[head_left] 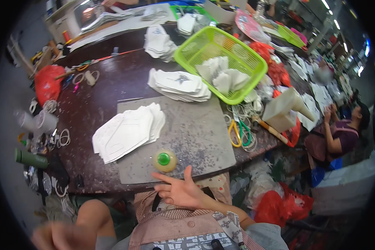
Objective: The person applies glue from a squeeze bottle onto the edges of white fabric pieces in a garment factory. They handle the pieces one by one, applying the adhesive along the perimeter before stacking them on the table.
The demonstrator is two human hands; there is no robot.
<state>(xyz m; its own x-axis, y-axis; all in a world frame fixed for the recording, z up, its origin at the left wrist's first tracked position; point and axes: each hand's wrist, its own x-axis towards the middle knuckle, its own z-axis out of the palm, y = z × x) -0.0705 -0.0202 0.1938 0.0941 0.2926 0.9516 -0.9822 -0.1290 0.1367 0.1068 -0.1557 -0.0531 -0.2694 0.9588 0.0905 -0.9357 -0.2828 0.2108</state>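
— While you look down from the head view, where are your hands?

— My right hand (180, 191) sits low in the middle of the frame, just off the near edge of the tabletop (91, 104). Its fingers (164, 178) are spread and hold nothing; the index points toward the left. My left hand (56, 236) is a blur in the lower left corner, so I cannot tell how its fingers stand.

— What is nearest the right hand?

— A small round jar with a green cap (164, 160), just above my fingertips, apart from them. It stands at the near edge of a grey cutting mat (196, 133).

— And on the mat?

— A fanned stack of white cut pieces (127, 132) lies at its left side, partly over the edge.

— Farther up?

— Another white stack (180, 85) lies above the mat, and beside it, toward the upper right, a lime-green basket (246, 85) holds more white pieces. Yellow-and-green scissors (239, 133) lie right of the mat. A person in a purple top (341, 135) sits at the right edge of the frame.
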